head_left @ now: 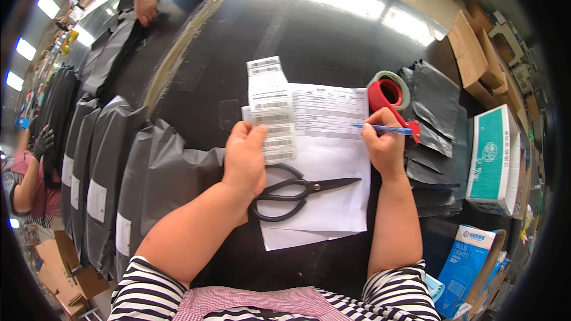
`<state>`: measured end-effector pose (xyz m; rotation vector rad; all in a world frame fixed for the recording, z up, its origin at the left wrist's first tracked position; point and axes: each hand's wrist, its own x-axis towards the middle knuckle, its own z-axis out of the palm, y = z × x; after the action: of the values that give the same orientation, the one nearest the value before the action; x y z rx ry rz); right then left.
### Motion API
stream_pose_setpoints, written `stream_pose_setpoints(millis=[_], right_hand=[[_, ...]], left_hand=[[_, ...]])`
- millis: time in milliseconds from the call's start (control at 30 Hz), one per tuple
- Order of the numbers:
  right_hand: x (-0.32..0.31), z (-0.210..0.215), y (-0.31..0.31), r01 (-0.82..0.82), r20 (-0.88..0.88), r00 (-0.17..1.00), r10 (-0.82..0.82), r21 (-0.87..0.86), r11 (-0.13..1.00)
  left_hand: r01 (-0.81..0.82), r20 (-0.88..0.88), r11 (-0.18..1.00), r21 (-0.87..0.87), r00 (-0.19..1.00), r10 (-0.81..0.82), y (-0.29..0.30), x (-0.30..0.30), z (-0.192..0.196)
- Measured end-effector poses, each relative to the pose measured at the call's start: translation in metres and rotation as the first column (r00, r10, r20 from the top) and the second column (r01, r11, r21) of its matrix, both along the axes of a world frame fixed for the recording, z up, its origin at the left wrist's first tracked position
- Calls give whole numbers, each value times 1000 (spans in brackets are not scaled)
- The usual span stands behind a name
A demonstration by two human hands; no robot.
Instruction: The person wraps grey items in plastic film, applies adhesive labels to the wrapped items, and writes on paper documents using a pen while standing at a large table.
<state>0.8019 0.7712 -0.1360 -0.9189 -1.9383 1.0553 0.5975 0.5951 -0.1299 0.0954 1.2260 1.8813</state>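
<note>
Pen (pixel 392 129) is pointing left over sheet (pixel 330 107), right of centre, pinched by right hand (pixel 385 150); left hand (pixel 244 156) is clamping labels (pixel 270 98) mid-frame, their long axis running up-frame.

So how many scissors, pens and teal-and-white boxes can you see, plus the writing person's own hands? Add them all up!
Scissors: 1
Pens: 1
Teal-and-white boxes: 1
Left hand and right hand: 2
Total: 5
</note>
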Motion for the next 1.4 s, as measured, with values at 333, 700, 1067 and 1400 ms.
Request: stream_pose_setpoints(millis=[333,700,1067,1400], right_hand=[[0,-3,0,-18,-56,998,16,-41,999],[-3,3,-4,-51,-123,991,45,-51,997],[15,5,15,-47,-142,990,26,-147,988],[10,7,7,-102,-67,993,94,-134,986]], left_hand=[[3,-2,999,-35,1000,-3,1,3,8],[-16,-42,999,-50,999,14,1,2,9],[12,-32,1000,-25,999,-12,0,-3,-3],[75,-30,997,-24,997,-75,-1,-5,2]])
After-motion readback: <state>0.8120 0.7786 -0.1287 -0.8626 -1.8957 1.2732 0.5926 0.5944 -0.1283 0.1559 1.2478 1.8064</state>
